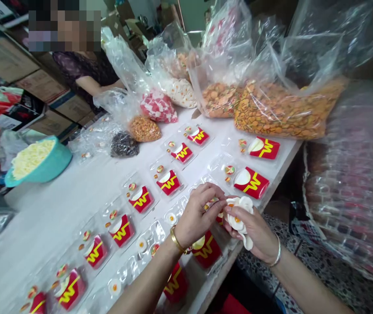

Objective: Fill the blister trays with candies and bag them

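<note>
My right hand (pixel 250 229) holds a bunch of small white toy fried eggs (pixel 243 205) with orange yolks, over the table's right edge. The fingertips of my left hand (pixel 201 211) are pinched together at the edge of that bunch; what they grip, if anything, is hidden. Beneath my hands are rows of clear plastic trays with red toy fries cartons (pixel 206 250) marked in yellow. A single toy fried egg (pixel 172 218) sits in a tray left of my left hand, and another egg (pixel 114 288) lies in a nearer tray.
Clear bags of small orange pieces (pixel 281 109) stand along the table's far side. A turquoise basin (pixel 50 163) of pale pieces is at the left. Stacked clear trays (pixel 353 187) rise at the right. Another person (pixel 84 74) is across the table, before cardboard boxes (pixel 5 56).
</note>
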